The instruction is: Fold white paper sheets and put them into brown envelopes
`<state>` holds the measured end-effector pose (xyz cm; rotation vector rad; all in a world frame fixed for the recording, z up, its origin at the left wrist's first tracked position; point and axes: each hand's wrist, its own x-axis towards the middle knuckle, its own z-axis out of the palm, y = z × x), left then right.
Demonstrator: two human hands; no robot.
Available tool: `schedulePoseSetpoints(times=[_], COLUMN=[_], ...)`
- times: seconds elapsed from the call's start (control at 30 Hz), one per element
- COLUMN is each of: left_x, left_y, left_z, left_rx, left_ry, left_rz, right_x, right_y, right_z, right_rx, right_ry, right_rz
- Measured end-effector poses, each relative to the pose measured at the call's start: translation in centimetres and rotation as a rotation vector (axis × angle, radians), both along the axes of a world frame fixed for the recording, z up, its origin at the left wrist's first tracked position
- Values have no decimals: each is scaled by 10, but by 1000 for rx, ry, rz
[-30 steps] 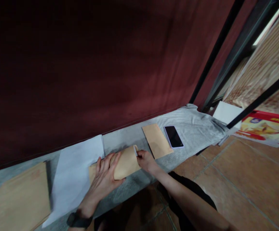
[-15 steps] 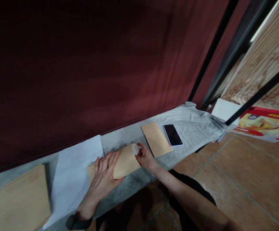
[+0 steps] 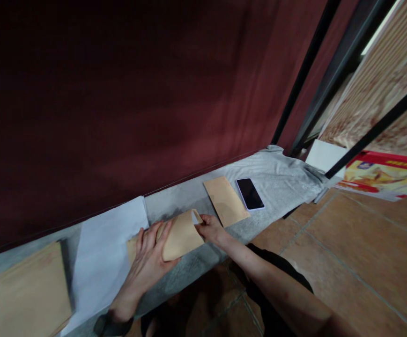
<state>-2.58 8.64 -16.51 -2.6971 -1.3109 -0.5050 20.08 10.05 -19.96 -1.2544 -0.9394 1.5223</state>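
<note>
A brown paper envelope [image 3: 182, 236] bulges between my hands, its mouth facing right. A bit of white paper [image 3: 195, 218] shows inside that mouth. My left hand [image 3: 154, 252] grips the envelope across its left part, thumb at the near edge and fingers over the far side. At the mouth, my right hand [image 3: 208, 228] has its fingers curled in and partly out of sight; what they pinch is hidden. Under the left hand, another piece of brown paper [image 3: 131, 248] peeks out.
White sheets [image 3: 105, 257] and a stack of brown envelopes [image 3: 27, 295] lie to the left. Another flat envelope [image 3: 226, 201] and a phone [image 3: 250, 194] lie to the right on the grey cloth [image 3: 277, 173]. A dark red panel [image 3: 154, 93] rises behind the narrow surface.
My right hand's fingers have gone a little further into the envelope's mouth, which bows more widely. My left hand keeps its grip. The view has shifted slightly.
</note>
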Motion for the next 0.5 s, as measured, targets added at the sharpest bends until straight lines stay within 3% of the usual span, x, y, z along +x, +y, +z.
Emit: schedulePoseSetpoints(times=[0.3, 0.4, 0.5], left_x=[4, 14, 28], left_y=[-1, -6, -14], left_z=[1, 7, 8], left_rx=[-10, 18, -40], left_ry=[-85, -326, -754], left_rz=[-13, 98, 355], right_x=[7, 14, 19], right_y=[-5, -4, 0], right_z=[13, 21, 24], right_rx=[20, 75, 128], right_ry=[144, 199, 263], right_rz=[-14, -120, -224])
